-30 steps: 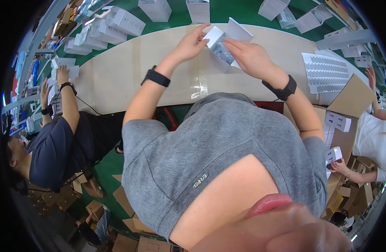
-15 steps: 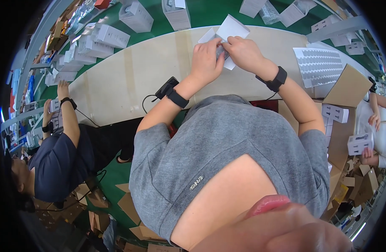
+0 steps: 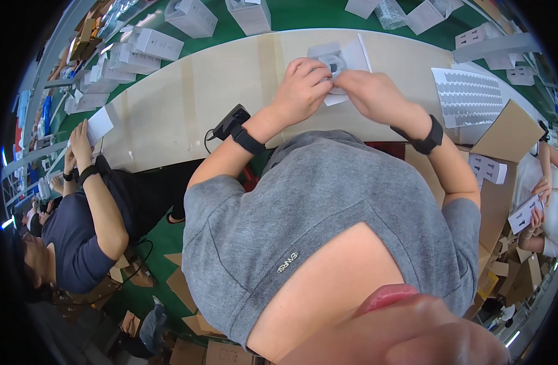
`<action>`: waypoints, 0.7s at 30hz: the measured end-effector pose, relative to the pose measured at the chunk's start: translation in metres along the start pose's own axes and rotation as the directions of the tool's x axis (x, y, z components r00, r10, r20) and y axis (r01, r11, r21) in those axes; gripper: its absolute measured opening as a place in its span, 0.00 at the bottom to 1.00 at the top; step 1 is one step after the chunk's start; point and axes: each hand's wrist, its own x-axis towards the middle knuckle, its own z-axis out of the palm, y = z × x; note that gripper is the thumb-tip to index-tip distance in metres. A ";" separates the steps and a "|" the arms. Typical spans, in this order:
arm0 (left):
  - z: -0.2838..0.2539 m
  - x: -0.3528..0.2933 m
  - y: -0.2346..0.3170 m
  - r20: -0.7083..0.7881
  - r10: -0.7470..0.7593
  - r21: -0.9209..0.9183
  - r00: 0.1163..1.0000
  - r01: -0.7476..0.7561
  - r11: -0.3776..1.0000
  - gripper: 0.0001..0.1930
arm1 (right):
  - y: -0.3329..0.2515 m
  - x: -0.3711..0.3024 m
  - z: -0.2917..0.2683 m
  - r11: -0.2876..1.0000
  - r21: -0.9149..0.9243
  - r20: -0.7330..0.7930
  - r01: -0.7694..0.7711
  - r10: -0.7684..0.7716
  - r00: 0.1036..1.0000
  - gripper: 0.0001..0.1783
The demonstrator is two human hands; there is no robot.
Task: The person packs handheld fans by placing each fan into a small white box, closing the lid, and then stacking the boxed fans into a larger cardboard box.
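Observation:
My left hand (image 3: pixel 302 91) and my right hand (image 3: pixel 370 96) meet over a small white packet (image 3: pixel 340 61) that lies on the beige worktable (image 3: pixel 188 109). Through the packet a dark round part shows. The fingertips of both hands pinch its near edge. A white paper sheet lies under and behind the packet. Each of my wrists carries a black band.
A black handheld scanner (image 3: pixel 230 120) with a cable lies at the table's near edge. A sheet of small labels (image 3: pixel 467 96) and a cardboard box (image 3: pixel 510 131) are to the right. White boxes (image 3: pixel 151 44) line the green belt beyond. A seated person (image 3: pixel 78 231) works on the left, another at the right rim.
The packet was held up in both hands above the table; now it lies down on the table, closer to my body, with both hands pinching it.

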 end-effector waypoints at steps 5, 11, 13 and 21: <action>0.003 -0.010 0.015 -0.010 -0.076 -0.002 0.997 0.076 0.997 0.07 | 0.004 0.013 0.003 0.966 -0.209 0.236 -0.150 0.199 0.951 0.08; 0.010 -0.014 0.024 -0.011 -0.223 -0.041 0.975 0.223 0.974 0.06 | 0.033 0.021 -0.001 0.970 -0.212 0.498 -0.117 0.210 0.841 0.09; 0.014 -0.013 0.030 -0.031 -0.248 -0.064 0.968 0.246 0.967 0.06 | 0.037 0.026 -0.011 0.985 -0.132 0.592 -0.112 0.169 0.788 0.11; 0.026 -0.007 0.033 -0.140 -0.224 -0.202 0.965 0.193 0.960 0.10 | 0.041 0.043 -0.032 0.963 -0.135 0.700 0.233 -0.074 0.710 0.19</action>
